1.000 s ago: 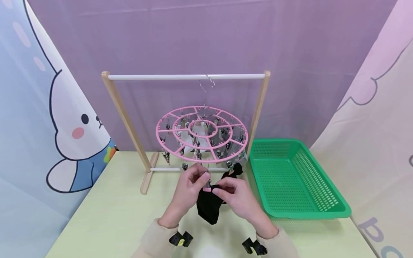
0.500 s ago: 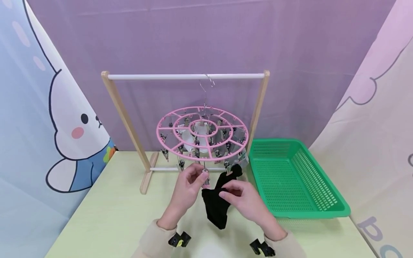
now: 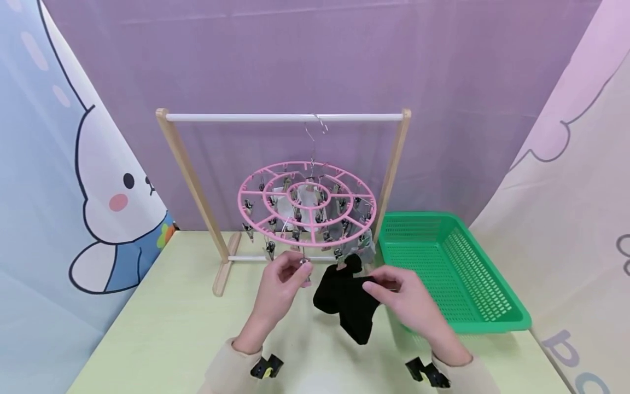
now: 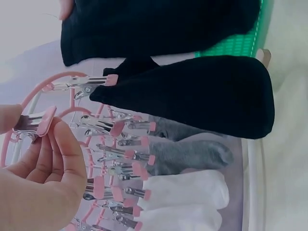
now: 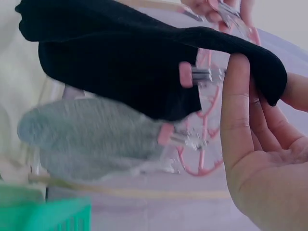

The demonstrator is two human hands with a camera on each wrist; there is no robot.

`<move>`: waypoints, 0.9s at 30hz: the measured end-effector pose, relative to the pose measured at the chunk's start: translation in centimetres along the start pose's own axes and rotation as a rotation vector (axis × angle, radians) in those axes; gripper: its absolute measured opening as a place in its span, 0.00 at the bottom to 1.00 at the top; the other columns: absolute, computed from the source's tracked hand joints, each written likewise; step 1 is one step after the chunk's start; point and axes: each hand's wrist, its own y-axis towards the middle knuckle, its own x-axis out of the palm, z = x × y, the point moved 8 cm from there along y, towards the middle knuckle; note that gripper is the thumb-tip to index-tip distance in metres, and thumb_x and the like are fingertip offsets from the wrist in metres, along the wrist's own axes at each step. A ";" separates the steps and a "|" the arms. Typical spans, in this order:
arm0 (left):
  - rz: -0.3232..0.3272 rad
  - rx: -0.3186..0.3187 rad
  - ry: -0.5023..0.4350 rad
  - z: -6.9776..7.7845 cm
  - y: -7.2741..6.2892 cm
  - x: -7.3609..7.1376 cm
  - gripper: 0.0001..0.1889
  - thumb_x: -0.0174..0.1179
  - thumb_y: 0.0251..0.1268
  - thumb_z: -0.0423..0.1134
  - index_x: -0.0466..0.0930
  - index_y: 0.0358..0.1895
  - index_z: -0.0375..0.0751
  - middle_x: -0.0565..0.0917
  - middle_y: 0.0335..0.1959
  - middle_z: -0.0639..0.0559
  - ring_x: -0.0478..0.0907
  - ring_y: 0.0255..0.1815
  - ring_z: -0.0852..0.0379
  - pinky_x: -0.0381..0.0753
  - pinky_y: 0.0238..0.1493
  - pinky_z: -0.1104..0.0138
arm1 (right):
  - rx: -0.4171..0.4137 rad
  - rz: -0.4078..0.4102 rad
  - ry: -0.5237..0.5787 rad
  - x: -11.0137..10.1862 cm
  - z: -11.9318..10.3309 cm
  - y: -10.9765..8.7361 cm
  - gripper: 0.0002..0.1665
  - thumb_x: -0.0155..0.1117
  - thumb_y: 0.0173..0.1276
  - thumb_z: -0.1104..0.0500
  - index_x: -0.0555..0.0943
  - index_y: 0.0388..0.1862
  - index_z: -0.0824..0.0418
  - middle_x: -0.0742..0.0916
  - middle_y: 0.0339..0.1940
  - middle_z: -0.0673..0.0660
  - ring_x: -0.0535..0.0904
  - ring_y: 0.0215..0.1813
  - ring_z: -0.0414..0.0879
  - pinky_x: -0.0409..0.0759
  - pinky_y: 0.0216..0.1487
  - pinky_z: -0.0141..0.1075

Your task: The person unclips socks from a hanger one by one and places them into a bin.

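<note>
My left hand pinches a metal clip with pink tips, which hangs from the front of the round pink hanger. In the left wrist view nothing is between the clip's tips. My right hand pinches a black sock by its edge between thumb and fingers; the rest of it dangles. Behind it a second black sock hangs from another clip. Grey socks and white socks hang farther back on the same hanger.
The hanger hooks over the white bar of a wooden-legged rack. To the right stands a green plastic basket on the pale table. Several unused clips dangle at the hanger's left side. A purple cloth closes off the back.
The held black sock has moved right, away from the clip, with my right hand. My left hand has shifted slightly left with its clip, and the hanger has turned a little.
</note>
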 end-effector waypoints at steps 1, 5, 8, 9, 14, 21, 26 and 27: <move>0.003 -0.006 0.003 -0.1 0.0 -0.2 0.08 0.62 0.71 0.31 0.80 0.46 0.28 0.82 0.38 0.40 0.82 0.36 0.57 0.88 0.39 0.64 | 0.001 0.011 -0.008 -0.4 0.0 -0.1 0.08 0.71 0.70 0.55 0.87 0.43 0.57 0.89 0.38 0.51 0.85 0.40 0.44 0.83 0.39 0.36; 0.021 -0.028 0.001 -0.5 0.0 -0.9 0.09 0.62 0.72 0.31 0.79 0.48 0.27 0.82 0.39 0.37 0.82 0.37 0.58 0.88 0.40 0.63 | 0.006 0.043 -0.017 -2.2 0.1 -0.5 0.10 0.70 0.71 0.55 0.87 0.46 0.58 0.89 0.40 0.51 0.85 0.42 0.43 0.83 0.40 0.36; 0.042 -0.047 0.001 -0.7 0.1 -1.5 0.10 0.61 0.72 0.31 0.79 0.49 0.27 0.81 0.40 0.34 0.82 0.37 0.56 0.88 0.40 0.63 | 0.012 0.069 -0.021 -3.5 0.2 -0.8 0.12 0.69 0.71 0.54 0.87 0.48 0.59 0.89 0.41 0.52 0.85 0.41 0.42 0.83 0.40 0.35; 0.049 -0.051 0.001 -0.8 0.1 -1.6 0.10 0.61 0.73 0.31 0.79 0.49 0.27 0.81 0.39 0.34 0.82 0.37 0.54 0.88 0.40 0.63 | 0.012 0.078 -0.024 -4.1 0.3 -0.9 0.12 0.69 0.72 0.55 0.87 0.49 0.59 0.89 0.40 0.53 0.84 0.41 0.42 0.83 0.39 0.35; 0.064 -0.056 0.012 -0.9 0.1 -2.3 0.11 0.59 0.74 0.32 0.78 0.50 0.26 0.80 0.39 0.36 0.81 0.36 0.55 0.87 0.40 0.65 | 0.021 0.135 -0.055 -6.9 0.6 -1.3 0.14 0.68 0.73 0.54 0.85 0.51 0.62 0.88 0.41 0.53 0.83 0.39 0.42 0.82 0.38 0.35; 0.095 -0.066 0.036 -1.2 0.3 -3.0 0.10 0.58 0.76 0.34 0.78 0.50 0.27 0.79 0.33 0.41 0.80 0.31 0.58 0.85 0.38 0.68 | 0.030 0.244 -0.104 -10.6 1.4 -1.8 0.18 0.68 0.73 0.53 0.84 0.54 0.63 0.88 0.39 0.46 0.84 0.40 0.39 0.81 0.39 0.29; 0.120 -0.072 0.027 -1.4 0.3 -3.5 0.12 0.57 0.77 0.35 0.78 0.51 0.26 0.79 0.34 0.46 0.80 0.33 0.58 0.86 0.38 0.68 | 0.058 0.272 -0.066 -12.1 2.3 -1.8 0.18 0.67 0.74 0.53 0.83 0.55 0.63 0.87 0.41 0.44 0.82 0.43 0.36 0.79 0.42 0.26; 0.126 -0.071 0.022 -1.4 0.3 -3.6 0.12 0.57 0.77 0.35 0.78 0.51 0.26 0.79 0.34 0.46 0.80 0.33 0.58 0.86 0.38 0.68 | 0.068 0.279 -0.063 -12.3 2.6 -1.8 0.19 0.66 0.74 0.52 0.83 0.56 0.63 0.86 0.41 0.44 0.81 0.44 0.35 0.79 0.42 0.26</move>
